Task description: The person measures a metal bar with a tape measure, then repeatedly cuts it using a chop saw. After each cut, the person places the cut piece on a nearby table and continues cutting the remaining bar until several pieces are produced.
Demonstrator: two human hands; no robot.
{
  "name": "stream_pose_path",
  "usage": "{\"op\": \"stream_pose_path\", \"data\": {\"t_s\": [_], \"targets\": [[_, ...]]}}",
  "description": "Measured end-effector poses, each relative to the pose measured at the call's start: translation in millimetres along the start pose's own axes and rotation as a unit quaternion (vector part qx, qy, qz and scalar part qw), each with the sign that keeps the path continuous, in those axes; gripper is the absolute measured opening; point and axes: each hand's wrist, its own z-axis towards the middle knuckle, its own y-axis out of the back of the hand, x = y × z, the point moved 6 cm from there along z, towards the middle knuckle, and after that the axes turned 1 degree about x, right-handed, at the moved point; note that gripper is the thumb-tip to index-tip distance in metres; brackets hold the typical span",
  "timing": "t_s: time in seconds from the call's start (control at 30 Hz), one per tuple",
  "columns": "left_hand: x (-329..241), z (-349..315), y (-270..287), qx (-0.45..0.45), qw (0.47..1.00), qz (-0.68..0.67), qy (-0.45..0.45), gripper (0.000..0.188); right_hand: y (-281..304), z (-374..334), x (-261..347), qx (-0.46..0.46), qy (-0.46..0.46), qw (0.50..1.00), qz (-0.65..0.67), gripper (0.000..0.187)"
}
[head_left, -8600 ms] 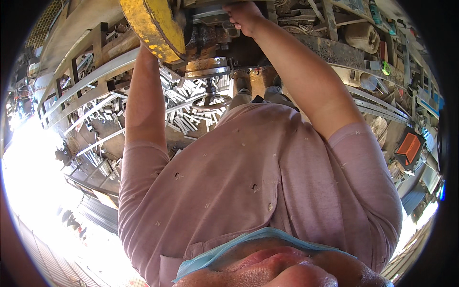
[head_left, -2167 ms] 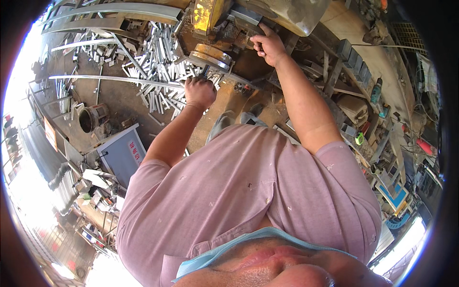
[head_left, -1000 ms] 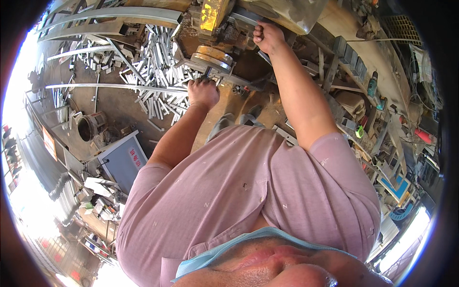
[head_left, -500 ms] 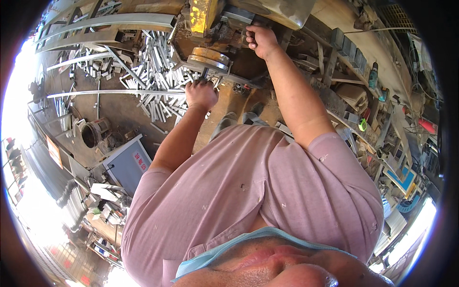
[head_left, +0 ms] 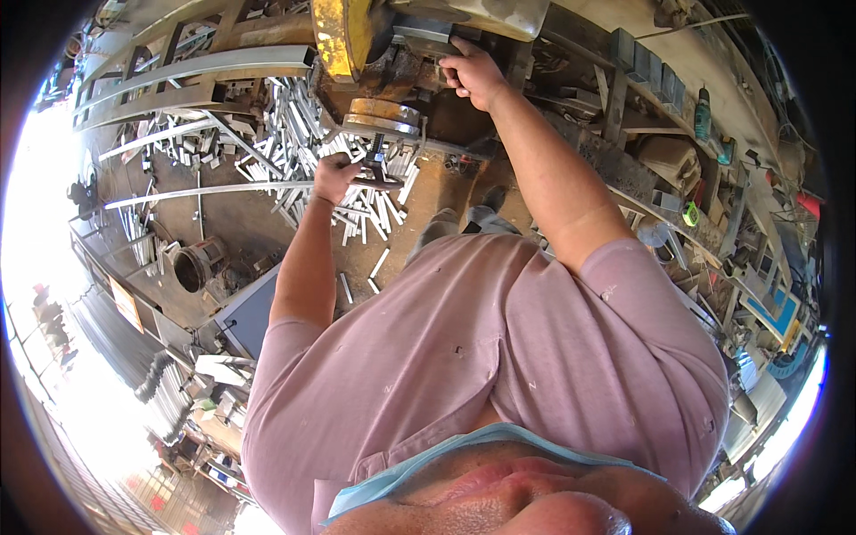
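Observation:
My left hand (head_left: 333,178) is closed on the rim of a small dark handwheel (head_left: 383,184). A threaded screw (head_left: 377,145) runs from that wheel to a round, rusty yellow-edged part (head_left: 383,116) of a machine. Farther off, my right hand (head_left: 481,77) has its fingers curled in, with one digit stretched against the right end of a grey metal piece (head_left: 423,40). Whether anything is inside those curled fingers cannot be made out. Left of the grey piece stands a worn yellow machine guard (head_left: 337,40).
Many short silvery metal offcuts (head_left: 299,120) are heaped on the floor at the left. Long metal bars (head_left: 192,67) extend left of the machine. A bench at the right carries a green-and-black power tool (head_left: 703,116) and a tape measure (head_left: 691,214). A bucket (head_left: 194,266) stands at left.
My left hand has shifted left and nearer, and the handwheel and screw now show beside it. My right hand has one digit stretched out farther. The whole view has turned slightly.

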Motion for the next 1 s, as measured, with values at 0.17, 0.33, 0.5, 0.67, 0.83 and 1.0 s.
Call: {"op": "stream_pose_path", "data": {"t_s": [0.17, 0.33, 0.5, 0.67, 0.83, 1.0], "targets": [[60, 17, -7, -0.061, 0.933, -0.352, 0.043, 0.009, 4, -2, -2, -0.020, -0.013, 1.000, -0.014, 0.082], [74, 18, -18, -0.050, 0.851, -0.516, 0.079, 0.015, -3, -2, -1, 0.004, 0.004, 1.000, -0.026, 0.084], [42, 30, 27, -0.087, 0.988, -0.068, 0.111, 0.021, -1, -4, 0, -0.002, 0.002, 1.000, -0.026, 0.090], [-91, 83, 101, -0.361, 0.924, 0.045, -0.121, 0.038, -2, -10, 4, 0.004, 0.005, 1.000, -0.005, 0.090], [-148, 182, 88, -0.239, 0.927, 0.284, -0.053, 0.052, -2, -13, 10, 0.006, -0.014, 1.000, -0.018, 0.091], [-116, 276, 67, -0.230, 0.932, 0.276, -0.043, 0.055, 0, -11, 8, 0.007, -0.022, 1.000, -0.012, 0.090]]}}
